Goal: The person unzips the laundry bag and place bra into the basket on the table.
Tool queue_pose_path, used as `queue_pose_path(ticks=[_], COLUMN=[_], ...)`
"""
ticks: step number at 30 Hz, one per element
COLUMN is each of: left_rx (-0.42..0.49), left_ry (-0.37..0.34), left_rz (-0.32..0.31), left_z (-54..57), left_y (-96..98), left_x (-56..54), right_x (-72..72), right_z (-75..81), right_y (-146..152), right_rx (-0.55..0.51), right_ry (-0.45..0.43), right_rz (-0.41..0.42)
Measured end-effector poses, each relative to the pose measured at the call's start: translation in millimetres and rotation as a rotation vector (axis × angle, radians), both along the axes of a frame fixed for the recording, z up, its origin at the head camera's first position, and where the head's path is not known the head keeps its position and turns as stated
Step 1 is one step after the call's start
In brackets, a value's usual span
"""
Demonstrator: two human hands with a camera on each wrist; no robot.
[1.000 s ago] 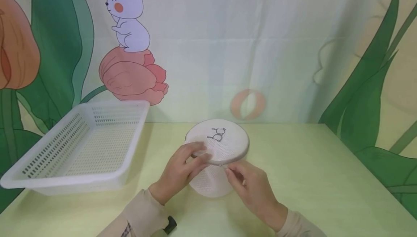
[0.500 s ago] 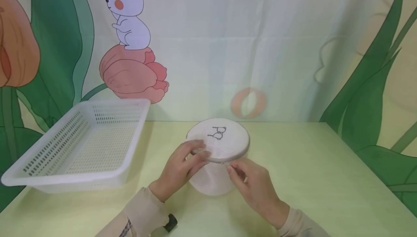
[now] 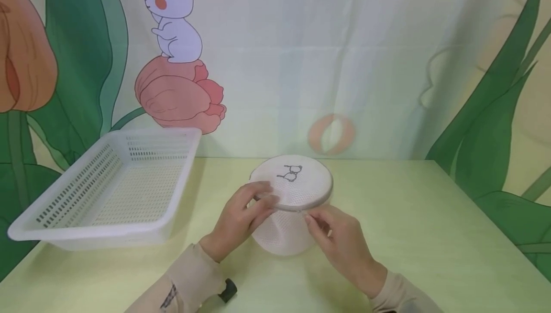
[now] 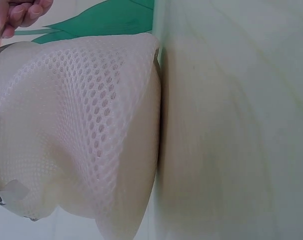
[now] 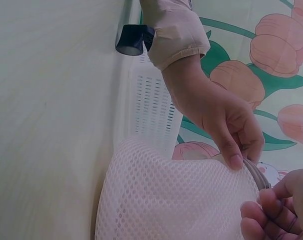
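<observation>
- Head view: a pale, drum-shaped mesh bag [image 3: 281,239] stands upright on a yellow-green bench [image 3: 422,236]. Its round top panel, with a line drawing of glasses [image 3: 292,173], faces up and tips toward the person.
- At the bag's near left edge, the person's left hand [image 3: 238,215] grips the rim, fingers over the top panel and thumb against the mesh side.
- At the bag's near edge, just right of that grip, the right hand [image 3: 342,239] pinches what looks like a zip pull [image 5: 268,187] on the grey rim [image 3: 320,202]; its fingers are closed narrow and mostly hide the pull.
- Left of the bag, and apart from it, sits a white slotted basket [image 3: 107,234]. Behind the bag hangs a cloth [image 3: 267,64] printed with a rabbit and tulips.
- Left wrist view: the bag's mesh side is creased and pushed inward, so the wall seems soft.
- Compared with a second ago, little has changed: the left grip matches, while the right pinch appears slightly farther right along the bag's rim. That suggests slow work along the zip, with the left hand steadying the bag.
</observation>
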State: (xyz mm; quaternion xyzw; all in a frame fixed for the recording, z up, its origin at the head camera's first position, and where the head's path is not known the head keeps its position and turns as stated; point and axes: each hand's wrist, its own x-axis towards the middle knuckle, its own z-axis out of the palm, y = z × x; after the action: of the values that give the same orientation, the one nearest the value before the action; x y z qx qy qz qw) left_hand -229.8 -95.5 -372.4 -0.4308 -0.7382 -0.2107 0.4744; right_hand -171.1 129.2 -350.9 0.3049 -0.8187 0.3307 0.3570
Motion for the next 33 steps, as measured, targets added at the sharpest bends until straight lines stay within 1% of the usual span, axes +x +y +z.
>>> queue_pose_path(ticks=[8,14,19,33], left_rx=[0.017,0.033,0.035,0.040], left_ry=[-0.008,-0.019,-0.022,-0.021], left_rz=[0.011,-0.001,0.004,-0.003], left_z=[-1.4,-1.7,-2.5,-3.7], left_y=[-2.5,-3.8,-5.4,-7.1], left_x=[-1.3,-3.0,-4.2,-5.8], right_x=[-1.4,-3.1,-4.3,-5.0], right_z=[-0.2,-0.6,-1.2,-0.9], right_y=[1.6,2.7,2.5,3.4], right_rx=[-0.011,-0.018,-0.015,-0.005], right_ry=[-0.012,-0.003,0.006,0.007], right_rz=[0.002,0.001,0.004,-0.025])
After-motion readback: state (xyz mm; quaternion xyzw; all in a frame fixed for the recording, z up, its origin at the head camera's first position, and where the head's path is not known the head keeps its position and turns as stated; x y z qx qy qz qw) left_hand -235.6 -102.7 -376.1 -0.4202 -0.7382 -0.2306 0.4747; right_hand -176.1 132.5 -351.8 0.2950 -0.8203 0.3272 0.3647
